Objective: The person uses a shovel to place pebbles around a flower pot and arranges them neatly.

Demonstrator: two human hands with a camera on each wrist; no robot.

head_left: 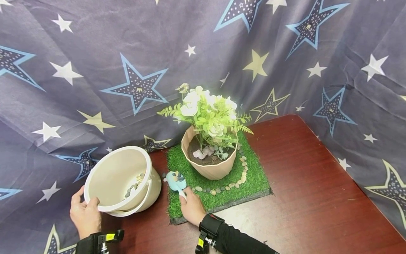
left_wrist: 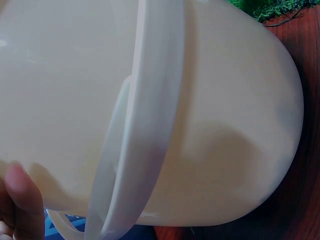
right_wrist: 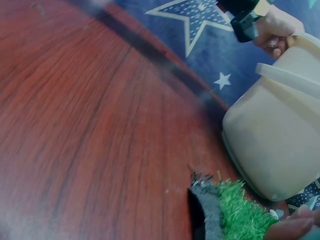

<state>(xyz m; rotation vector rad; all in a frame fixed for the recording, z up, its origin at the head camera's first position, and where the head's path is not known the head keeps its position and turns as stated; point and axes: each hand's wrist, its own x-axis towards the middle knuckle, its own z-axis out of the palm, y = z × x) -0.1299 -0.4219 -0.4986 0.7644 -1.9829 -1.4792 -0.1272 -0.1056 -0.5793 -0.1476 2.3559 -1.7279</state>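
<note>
My left hand (head_left: 85,214) grips the rim of a cream plastic bucket (head_left: 155,188) at the left of the table, thumb over the edge. In the left wrist view the thumb (left_wrist: 22,195) shows against the bucket's inner wall. Several small pebbles (head_left: 137,185) lie inside the bucket. My right hand (head_left: 192,208) holds a small light-blue shovel (head_left: 179,186) by its white handle. Dark and pale pebbles sit on the blade, which is over the left edge of a square of artificial grass (head_left: 222,201). Right fingers (right_wrist: 292,227) show at the right wrist view's corner.
On the grass stands a pale pink faceted pot (head_left: 210,171) with soil and white flowers (head_left: 209,109). A curved row of pebbles (head_left: 231,185) runs round its front and right. The brown wooden table (head_left: 304,176) meets a star-patterned curtain (head_left: 177,35) behind.
</note>
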